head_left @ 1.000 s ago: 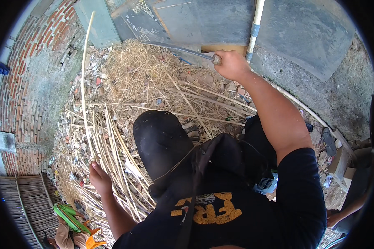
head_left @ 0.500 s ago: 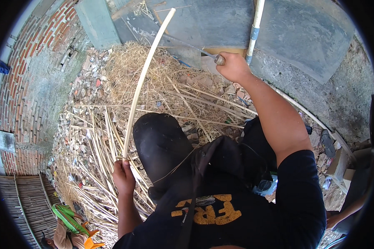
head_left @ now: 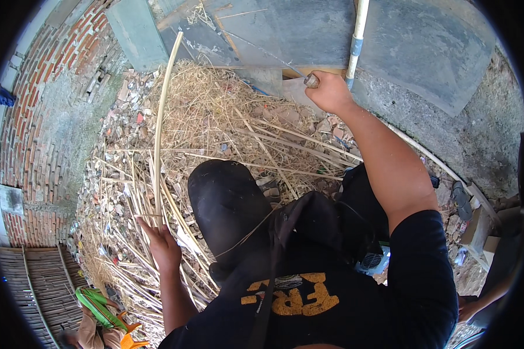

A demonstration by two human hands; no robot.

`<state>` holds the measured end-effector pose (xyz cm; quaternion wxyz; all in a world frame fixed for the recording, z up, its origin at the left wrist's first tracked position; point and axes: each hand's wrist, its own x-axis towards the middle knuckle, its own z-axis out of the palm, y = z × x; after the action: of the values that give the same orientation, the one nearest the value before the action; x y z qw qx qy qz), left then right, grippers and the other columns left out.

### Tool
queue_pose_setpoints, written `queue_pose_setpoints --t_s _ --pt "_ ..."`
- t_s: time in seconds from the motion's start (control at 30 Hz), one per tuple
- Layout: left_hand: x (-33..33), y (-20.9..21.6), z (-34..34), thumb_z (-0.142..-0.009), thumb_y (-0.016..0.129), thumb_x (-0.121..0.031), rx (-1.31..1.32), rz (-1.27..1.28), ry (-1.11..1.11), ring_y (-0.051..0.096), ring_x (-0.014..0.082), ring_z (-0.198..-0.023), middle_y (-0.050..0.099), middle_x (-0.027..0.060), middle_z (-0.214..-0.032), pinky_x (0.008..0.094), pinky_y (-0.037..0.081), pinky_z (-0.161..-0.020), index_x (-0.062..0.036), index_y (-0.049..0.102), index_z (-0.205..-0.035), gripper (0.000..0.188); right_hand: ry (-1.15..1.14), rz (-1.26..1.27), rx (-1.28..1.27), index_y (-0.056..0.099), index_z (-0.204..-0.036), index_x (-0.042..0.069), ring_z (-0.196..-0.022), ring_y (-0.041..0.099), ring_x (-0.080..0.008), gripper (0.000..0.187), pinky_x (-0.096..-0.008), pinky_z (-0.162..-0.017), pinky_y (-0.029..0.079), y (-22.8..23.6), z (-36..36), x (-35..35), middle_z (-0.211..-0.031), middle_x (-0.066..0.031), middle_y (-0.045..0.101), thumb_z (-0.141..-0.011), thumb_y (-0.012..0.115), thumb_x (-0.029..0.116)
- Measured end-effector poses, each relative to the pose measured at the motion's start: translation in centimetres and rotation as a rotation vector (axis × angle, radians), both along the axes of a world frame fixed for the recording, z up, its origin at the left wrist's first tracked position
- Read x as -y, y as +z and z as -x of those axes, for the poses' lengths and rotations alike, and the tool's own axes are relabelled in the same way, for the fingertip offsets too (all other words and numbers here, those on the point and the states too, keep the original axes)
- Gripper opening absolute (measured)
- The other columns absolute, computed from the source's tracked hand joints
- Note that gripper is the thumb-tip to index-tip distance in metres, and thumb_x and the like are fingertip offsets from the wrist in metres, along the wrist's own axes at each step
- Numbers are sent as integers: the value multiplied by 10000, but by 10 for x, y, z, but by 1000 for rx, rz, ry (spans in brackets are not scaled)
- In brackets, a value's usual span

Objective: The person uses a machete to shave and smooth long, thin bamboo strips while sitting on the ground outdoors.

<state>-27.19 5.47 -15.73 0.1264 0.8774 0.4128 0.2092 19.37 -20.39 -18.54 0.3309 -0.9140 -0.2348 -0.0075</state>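
- Left of the knee (head_left: 221, 186): left hand (head_left: 166, 250) clamped on pale strip (head_left: 159, 128); long axis runs away from fingers.
- Right hand (head_left: 333, 94): clamped on knife handle (head_left: 312, 81); blade (head_left: 291, 66) points toward strip's tip.

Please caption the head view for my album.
Left hand holding a long pale strip, right hand gripping a bladed tool.

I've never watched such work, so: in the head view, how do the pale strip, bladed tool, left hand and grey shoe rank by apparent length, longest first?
1. Pale strip
2. Bladed tool
3. Left hand
4. Grey shoe
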Motion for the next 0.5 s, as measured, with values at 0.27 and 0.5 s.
queue_pose_setpoints --t_s 0.27,0.5 --pt "-32 -25 13 -1058 484 -191 405 576 152 342 43 -583 430 -40 -670 237 294 -535 26 179 -1547 616 65 77 -59 683 -1160 78 -969 686 -362 430 -431 -874 553 10 5 -1 -1012 -205 718 -786 623 281" --pt "-37 -33 20 -1058 469 -181 125 261 86 394 64 -618 483 -9 -725 253 327 -559 32 402 -1322 346 67 28 -20 691 -1086 70 -883 682 -391 355 -460 -808 546 7 6 -2 -914 -223 704 -790 656 261"
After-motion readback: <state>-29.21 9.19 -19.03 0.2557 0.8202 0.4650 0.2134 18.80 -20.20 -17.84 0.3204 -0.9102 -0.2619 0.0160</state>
